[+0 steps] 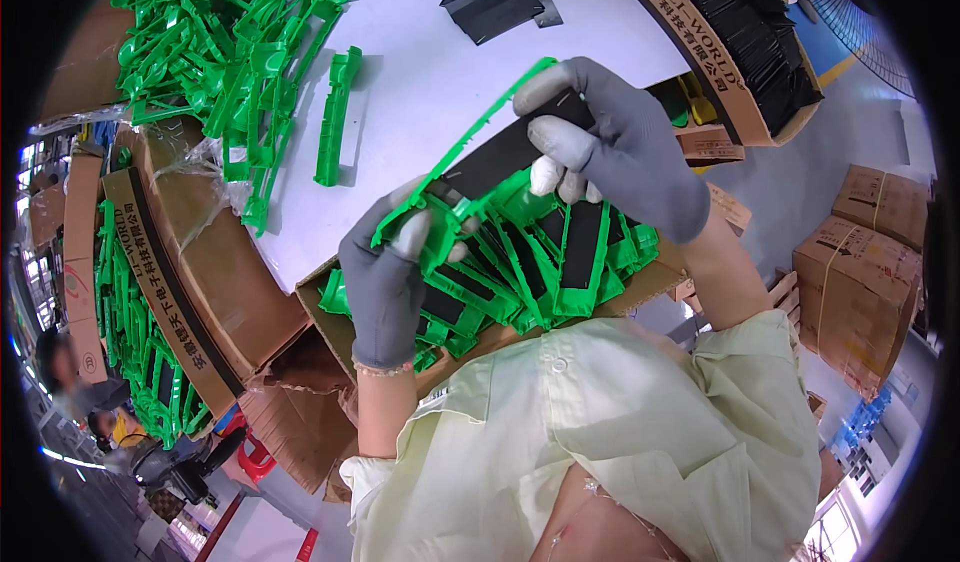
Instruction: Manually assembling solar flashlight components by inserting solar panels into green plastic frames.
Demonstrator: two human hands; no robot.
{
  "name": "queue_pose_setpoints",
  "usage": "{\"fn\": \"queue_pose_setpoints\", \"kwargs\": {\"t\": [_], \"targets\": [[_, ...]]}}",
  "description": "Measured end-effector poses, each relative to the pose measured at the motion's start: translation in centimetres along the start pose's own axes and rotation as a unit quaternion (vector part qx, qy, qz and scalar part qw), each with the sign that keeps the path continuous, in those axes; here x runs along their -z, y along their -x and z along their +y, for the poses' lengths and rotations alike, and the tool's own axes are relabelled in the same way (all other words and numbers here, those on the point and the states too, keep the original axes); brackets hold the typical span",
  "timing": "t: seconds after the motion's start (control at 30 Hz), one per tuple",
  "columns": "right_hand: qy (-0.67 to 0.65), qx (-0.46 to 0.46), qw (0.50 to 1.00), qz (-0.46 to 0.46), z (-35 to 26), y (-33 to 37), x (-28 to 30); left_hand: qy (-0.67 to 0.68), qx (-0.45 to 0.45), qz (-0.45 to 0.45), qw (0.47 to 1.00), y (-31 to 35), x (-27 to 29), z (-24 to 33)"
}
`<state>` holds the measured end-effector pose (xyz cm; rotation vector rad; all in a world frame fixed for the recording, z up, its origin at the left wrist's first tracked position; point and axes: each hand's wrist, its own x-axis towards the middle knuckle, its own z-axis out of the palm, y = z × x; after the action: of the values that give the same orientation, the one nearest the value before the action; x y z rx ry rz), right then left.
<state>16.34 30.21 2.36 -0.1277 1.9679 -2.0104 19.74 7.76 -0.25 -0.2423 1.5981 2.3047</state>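
Observation:
Both of my hands wear grey gloves with whitish fingertips. Between them, tilted above an open carton, is a long green plastic frame (470, 140). My left hand (388, 277) pinches its lower left end. A flat black plate (495, 165) lies along the inside of the frame. At the upper right, my right hand (620, 147) has its fingers bent over the plate and the frame's edge. Whether the plate is fully seated cannot be told. Below the hands, several green frames with black plates (583, 247) fill the carton (640, 297) against my body.
Loose green frames (225, 52) are heaped on the white table (390, 72), with one single frame (338, 117) apart. Black plates (495, 7) lie at the far edge. Cartons stand left (200, 262) and far right (860, 282); another box holds black plates (760, 47).

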Motion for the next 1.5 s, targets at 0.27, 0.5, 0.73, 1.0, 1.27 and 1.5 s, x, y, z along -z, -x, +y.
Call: {"fn": "queue_pose_setpoints", "kwargs": {"t": [0.27,0.5,0.73,1.0,1.27,1.5], "targets": [[0.09,0.014,0.995,0.034,1.7,1.8,-1.2,-0.003,0.039,0.029,0.999,1.1,-1.2,-0.5],[0.238,-0.014,0.971,0.019,1.9,1.3,-0.9,-0.019,0.091,0.029,0.995,1.5,-2.5,-0.3],[0.43,0.147,0.869,0.196,1.3,2.0,-0.2,-0.08,0.03,0.027,0.996,1.6,-1.2,0.2],[0.225,-0.001,0.974,0.003,2.7,2.1,-0.6,-0.131,0.048,0.025,0.99,2.1,0.0,0.0],[0.382,0.112,0.915,0.066,4.5,3.9,-3.6,-0.188,0.081,0.057,0.977,3.6,1.7,0.4],[0.37,0.091,0.924,0.041,6.1,4.8,-5.5,-0.223,0.084,0.063,0.969,5.6,3.4,0.3]]}}
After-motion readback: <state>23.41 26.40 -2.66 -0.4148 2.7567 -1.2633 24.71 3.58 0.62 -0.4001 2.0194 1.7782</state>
